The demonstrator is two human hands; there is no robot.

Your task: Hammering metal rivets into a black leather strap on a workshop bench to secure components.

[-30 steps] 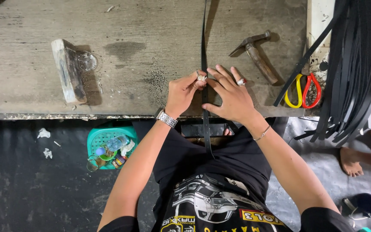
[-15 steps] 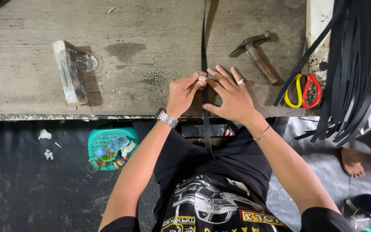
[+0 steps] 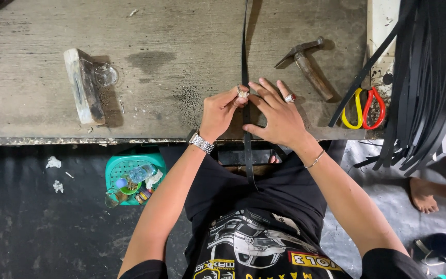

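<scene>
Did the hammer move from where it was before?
No. The hammer lies at the same spot on the worn bench, same gap from the scissors.

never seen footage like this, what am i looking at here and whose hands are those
The picture comes from a camera worn on a person's head, looking straight down, so both arms entering from below are that person's own. There is no machine. The person sits at a worn wooden workbench. A long black strap runs across the bench towards their lap. The left hand, with a metal watch on its wrist, pinches a small metal piece against the strap. The right hand, wearing a ring, presses flat on the strap beside it. Also on the bench are a hammer, scissors with yellow and red handles, and a wooden block. A bundle of black strips hangs at the right, and a green basket sits on the floor.
</scene>
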